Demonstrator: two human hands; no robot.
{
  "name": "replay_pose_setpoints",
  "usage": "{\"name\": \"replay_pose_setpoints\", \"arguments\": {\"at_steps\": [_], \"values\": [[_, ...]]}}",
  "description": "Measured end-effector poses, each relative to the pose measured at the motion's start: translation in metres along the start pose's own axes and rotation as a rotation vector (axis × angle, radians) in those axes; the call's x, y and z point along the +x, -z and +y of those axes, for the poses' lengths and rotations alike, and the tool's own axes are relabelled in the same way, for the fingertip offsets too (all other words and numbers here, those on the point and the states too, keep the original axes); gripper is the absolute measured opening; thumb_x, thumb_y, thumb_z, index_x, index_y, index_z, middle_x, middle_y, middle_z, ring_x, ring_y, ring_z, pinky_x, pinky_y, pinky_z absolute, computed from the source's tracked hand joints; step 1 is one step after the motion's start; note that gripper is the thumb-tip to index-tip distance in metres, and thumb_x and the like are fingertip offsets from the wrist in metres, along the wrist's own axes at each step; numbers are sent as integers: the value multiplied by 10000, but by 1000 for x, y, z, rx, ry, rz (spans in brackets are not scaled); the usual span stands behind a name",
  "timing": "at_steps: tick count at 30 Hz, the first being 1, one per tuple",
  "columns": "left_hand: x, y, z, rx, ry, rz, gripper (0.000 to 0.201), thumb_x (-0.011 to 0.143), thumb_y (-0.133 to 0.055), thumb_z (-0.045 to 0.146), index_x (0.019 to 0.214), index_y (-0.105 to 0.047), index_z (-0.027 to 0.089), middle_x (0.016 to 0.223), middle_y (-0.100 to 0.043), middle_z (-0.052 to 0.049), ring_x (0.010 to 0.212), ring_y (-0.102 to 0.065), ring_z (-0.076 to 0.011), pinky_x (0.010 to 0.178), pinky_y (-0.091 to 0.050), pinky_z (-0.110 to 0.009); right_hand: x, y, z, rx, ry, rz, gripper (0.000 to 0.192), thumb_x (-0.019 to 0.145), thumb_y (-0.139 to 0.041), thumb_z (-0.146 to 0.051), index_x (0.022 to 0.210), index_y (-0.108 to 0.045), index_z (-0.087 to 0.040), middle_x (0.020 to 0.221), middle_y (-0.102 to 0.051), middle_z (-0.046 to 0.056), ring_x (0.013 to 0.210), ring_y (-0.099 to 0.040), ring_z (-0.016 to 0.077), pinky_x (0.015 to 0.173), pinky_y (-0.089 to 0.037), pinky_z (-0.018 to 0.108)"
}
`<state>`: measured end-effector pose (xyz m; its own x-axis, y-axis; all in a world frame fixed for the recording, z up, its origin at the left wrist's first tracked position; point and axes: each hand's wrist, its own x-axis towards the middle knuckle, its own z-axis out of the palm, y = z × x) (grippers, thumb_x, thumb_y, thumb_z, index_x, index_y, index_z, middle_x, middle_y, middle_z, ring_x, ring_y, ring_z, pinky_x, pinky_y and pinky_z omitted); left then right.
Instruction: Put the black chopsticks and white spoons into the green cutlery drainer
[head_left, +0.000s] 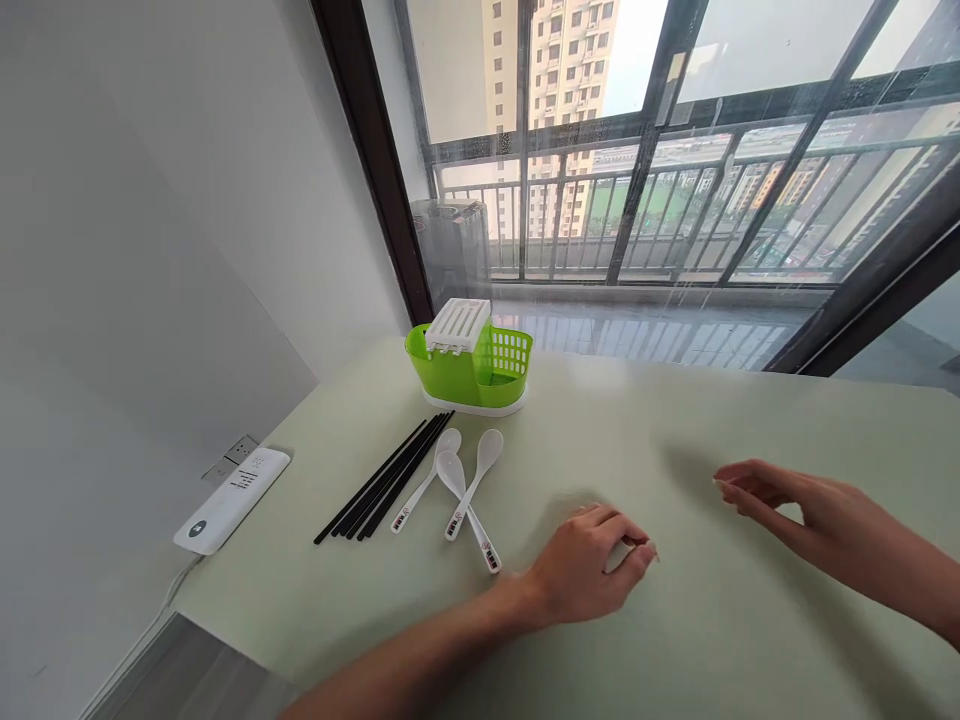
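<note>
My left hand [589, 575] rests on the pale green table [675, 410], its fingers curled over a small white piece [619, 554] whose shape is mostly hidden. My right hand [795, 505] hovers low over the table to its right, fingers apart and holding nothing. Left of my left hand lie three white spoons [469, 490]. Beside them is a bundle of black chopsticks [386, 490]. Behind these stands a green plastic cutlery holder [510, 375] with a white slotted insert [457, 325] on top.
A white power strip [232, 500] lies at the table's left edge, below a wall socket [231, 458]. The white wall runs along the left. Behind the table is a large window [675, 200] with a balcony railing beyond.
</note>
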<state>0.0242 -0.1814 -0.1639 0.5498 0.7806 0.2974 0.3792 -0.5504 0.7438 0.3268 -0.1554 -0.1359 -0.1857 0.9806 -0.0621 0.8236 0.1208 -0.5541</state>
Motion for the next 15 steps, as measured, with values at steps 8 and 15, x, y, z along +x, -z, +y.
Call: {"name": "replay_pose_setpoints", "arguments": {"at_steps": [8,15], "values": [[-1,0,0,4,-7,2,169,997,-601,281,995,-723,164,998,-761,-81,967,-702,-199,948,-545,-326,-8,-49,-21,213,5,93,461,978,-488,-674,1143,-661,-280,867,-721,32,759,-672,204,604,-498,290],[-1,0,2,39,-13,-12,149,999,-607,261,997,-715,159,1023,-770,-81,985,-708,-193,974,-540,-321,-13,-64,-18,401,-101,185,442,962,-522,-684,1063,-638,-270,770,-663,-3,682,-596,172,663,-477,282]]}}
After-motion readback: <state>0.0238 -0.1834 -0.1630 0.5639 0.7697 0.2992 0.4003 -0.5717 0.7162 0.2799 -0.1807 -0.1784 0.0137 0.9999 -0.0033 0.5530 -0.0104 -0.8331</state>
